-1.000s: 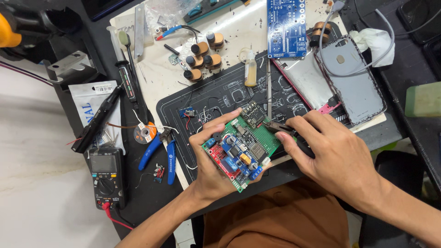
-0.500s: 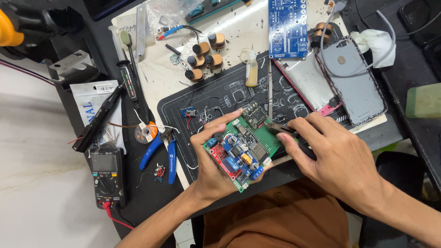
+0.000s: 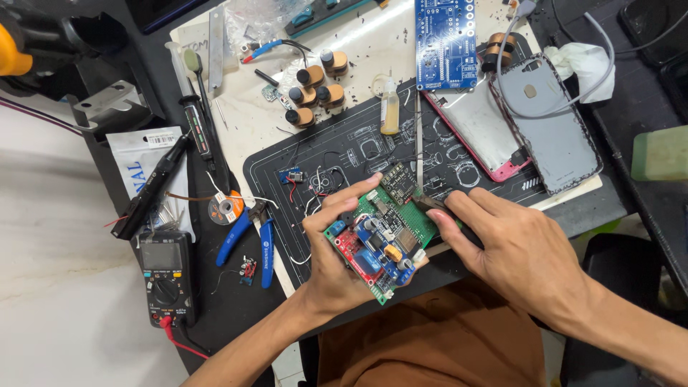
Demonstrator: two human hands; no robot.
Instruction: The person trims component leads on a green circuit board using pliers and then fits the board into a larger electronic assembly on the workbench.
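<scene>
Black work mat [image 3: 344,154] — left hand [image 3: 337,261] grips circuit board [image 3: 383,233]; right hand [image 3: 519,247] pinches dark tool [image 3: 430,203] at its edge.

Green circuit board [image 3: 390,229] at centre frame, carrying red [image 3: 352,249] and blue [image 3: 378,261] smaller boards, with a yellow part near its lower edge. Black work mat [image 3: 344,154] beneath, printed with white line drawings. Bare blue circuit board [image 3: 446,41] at top centre, dotted white. Pliers [image 3: 251,236] with blue handles at lower left of the mat. Black multimeter [image 3: 166,276] at lower left, trailing a red lead. Copper-brown coils [image 3: 315,89] with dark caps at upper centre. Grey phone back [image 3: 548,118] at upper right, next to a silver one rimmed in pink. Cream pad under the coils, dark desk [image 3: 616,208] around, pale marbled floor at left, rust-orange cloth at bottom centre.
</scene>
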